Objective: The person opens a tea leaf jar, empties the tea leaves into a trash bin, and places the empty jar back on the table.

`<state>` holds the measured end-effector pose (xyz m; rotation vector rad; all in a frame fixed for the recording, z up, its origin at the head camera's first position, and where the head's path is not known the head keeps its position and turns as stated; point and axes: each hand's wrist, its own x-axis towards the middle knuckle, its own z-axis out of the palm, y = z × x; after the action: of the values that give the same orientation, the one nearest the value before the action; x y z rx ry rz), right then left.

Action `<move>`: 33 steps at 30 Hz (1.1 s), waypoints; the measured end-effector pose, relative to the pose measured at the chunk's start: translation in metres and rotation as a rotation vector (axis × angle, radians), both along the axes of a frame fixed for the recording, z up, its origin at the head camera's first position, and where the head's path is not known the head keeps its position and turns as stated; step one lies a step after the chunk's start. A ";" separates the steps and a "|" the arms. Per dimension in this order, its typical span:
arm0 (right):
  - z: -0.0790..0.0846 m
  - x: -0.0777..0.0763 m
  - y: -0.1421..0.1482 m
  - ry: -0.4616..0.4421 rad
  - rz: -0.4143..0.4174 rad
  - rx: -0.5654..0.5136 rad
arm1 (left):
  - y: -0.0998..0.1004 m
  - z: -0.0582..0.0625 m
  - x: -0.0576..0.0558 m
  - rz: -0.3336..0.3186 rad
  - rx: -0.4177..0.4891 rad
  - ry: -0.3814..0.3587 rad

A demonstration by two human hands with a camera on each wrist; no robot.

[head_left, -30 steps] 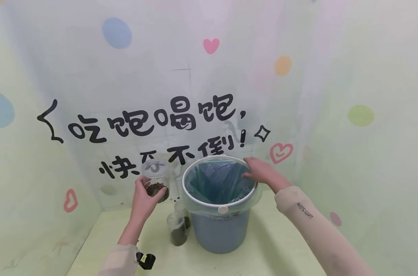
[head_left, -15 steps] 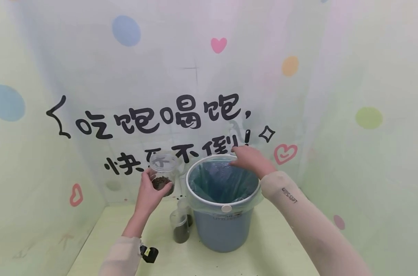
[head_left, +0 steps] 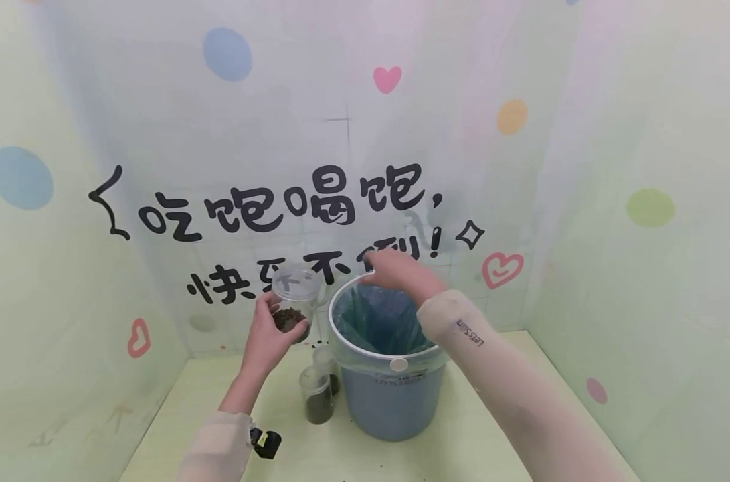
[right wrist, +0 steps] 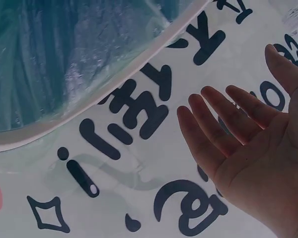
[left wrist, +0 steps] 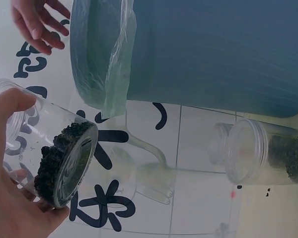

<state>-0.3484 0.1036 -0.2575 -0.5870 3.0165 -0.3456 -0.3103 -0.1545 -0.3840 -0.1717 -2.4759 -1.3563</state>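
Observation:
My left hand [head_left: 267, 340] grips a clear jar [head_left: 298, 298] around its lower part, thumb in front, holding it up at the left of the bin. Dark crumbly lumps [left wrist: 57, 151] lie in the bottom of this jar, and its rounded top [head_left: 296, 281] is see-through. Over the far rim of the blue bin [head_left: 391, 405] hovers my right hand [head_left: 401, 273]. In the right wrist view its fingers [right wrist: 208, 126] are spread and relaxed, with nothing in them. A green-blue plastic bag [head_left: 379, 321] lines the bin, folded over its white rim.
Two more clear jars stand on the pale yellow table [head_left: 250, 381] against the bin's left side: a front jar [head_left: 318, 402] with dark contents and another jar [head_left: 325, 358] behind it. Dark crumbs lie near them. Behind rises a wall [head_left: 316, 80] with black writing.
My right hand has moved left from the bin's right rim, over its opening, towards the jar. The left hand keeps hold of the jar, slightly right and higher in view.

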 end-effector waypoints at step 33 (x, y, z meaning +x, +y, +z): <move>-0.003 0.025 -0.086 0.027 0.067 -0.053 | 0.014 0.008 0.011 0.049 -0.195 0.064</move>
<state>-0.3234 0.0176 -0.2609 -0.7005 3.0133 -0.4184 -0.2996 -0.1400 -0.3763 -0.1937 -2.5379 -1.0725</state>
